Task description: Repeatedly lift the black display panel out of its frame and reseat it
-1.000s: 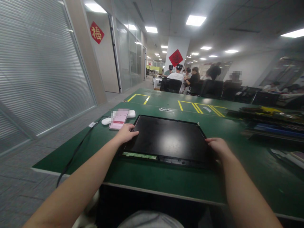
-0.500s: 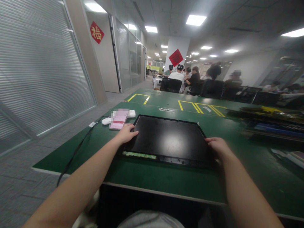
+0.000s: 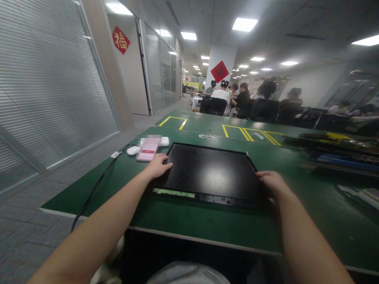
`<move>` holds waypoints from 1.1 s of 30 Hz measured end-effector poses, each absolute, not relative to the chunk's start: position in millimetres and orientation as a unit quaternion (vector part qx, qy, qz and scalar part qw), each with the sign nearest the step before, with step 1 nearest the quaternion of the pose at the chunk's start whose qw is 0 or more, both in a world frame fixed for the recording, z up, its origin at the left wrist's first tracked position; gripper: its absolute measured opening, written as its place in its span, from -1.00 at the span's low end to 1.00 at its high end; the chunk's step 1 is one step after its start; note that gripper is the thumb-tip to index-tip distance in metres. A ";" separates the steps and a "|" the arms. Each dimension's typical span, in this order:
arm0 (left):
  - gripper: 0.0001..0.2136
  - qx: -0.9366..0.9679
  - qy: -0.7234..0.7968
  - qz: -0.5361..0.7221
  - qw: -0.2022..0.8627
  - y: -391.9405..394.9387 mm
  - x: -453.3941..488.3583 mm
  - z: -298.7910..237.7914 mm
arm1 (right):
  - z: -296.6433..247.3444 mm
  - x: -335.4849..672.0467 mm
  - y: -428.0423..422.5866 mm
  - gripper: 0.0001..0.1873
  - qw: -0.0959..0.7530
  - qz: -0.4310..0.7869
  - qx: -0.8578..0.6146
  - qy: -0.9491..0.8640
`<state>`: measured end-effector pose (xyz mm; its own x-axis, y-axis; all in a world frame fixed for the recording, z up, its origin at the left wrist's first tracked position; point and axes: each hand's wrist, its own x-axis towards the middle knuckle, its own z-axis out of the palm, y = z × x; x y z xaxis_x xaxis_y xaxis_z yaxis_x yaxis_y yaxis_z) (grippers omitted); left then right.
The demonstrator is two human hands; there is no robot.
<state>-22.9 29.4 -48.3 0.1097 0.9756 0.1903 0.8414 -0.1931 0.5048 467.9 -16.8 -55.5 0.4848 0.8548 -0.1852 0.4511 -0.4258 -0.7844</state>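
A flat black screen panel lies on the green table in front of me, with a green circuit strip along its near edge. My left hand grips the panel's left edge, thumb on top. My right hand grips the right edge in the same way. Both hands are closed on the panel, which looks slightly lifted at its near edge.
A pink-screened phone and a white charger with a black cable lie left of the panel. Stacked boards and parts fill the right side. Yellow tape boxes mark the far table. Several people sit beyond.
The panel has shifted very slightly away from me between the hands; both hands keep their hold on its edges.
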 end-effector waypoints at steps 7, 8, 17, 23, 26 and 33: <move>-0.50 0.725 0.627 0.244 0.143 26.8 -20.1 -46.8 | -58.3 470.9 -14.8 -0.53 0.351 0.294 -0.790 -0.409; -0.50 0.725 0.628 0.244 0.143 26.5 -19.8 -46.6 | -59.7 471.9 -14.1 -0.54 0.353 0.292 -0.788 -0.412; -0.46 0.725 0.631 0.237 0.139 22.6 -16.0 -43.4 | -62.0 470.6 -14.2 -0.54 0.339 0.265 -0.797 -0.424; -0.32 0.775 0.582 0.214 0.123 11.3 -16.7 -31.3 | -60.8 469.7 -15.5 -0.56 0.315 0.224 -0.804 -0.452; -0.31 0.818 0.533 0.187 0.111 5.9 -20.4 -24.7 | -59.3 468.6 -16.2 -0.59 0.303 0.212 -0.807 -0.460; -0.29 0.869 0.430 0.159 0.186 -7.3 -18.9 -9.9 | -54.5 464.7 -19.1 -0.64 0.298 0.215 -0.807 -0.463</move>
